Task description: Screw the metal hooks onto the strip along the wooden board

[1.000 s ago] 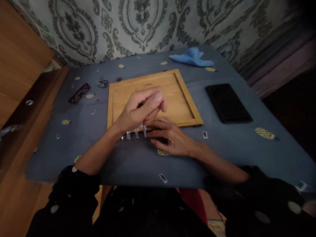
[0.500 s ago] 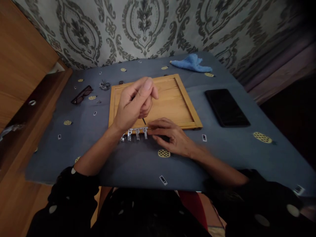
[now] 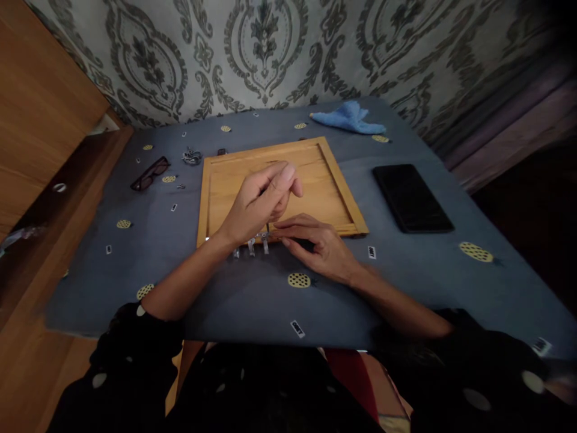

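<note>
My left hand (image 3: 259,201) hovers over the front edge of a wooden tray (image 3: 225,180), its fingers pinched on a thin dark tool I cannot name, tip pointing down. Below it lies a row of small metal clips (image 3: 250,245) on the blue cloth, just in front of the tray. My right hand (image 3: 315,249) rests on the cloth beside the clips, fingers curled and pressing on a small dark part at the row's right end.
A black phone (image 3: 412,198) lies right of the tray. A blue rag (image 3: 349,117) sits at the back. Dark glasses (image 3: 149,173) and a small metal heap (image 3: 192,157) lie at the back left. A wooden cabinet stands left.
My left hand rose and drew back half a second ago, then came down and forward again over the clips. My right hand stayed put.
</note>
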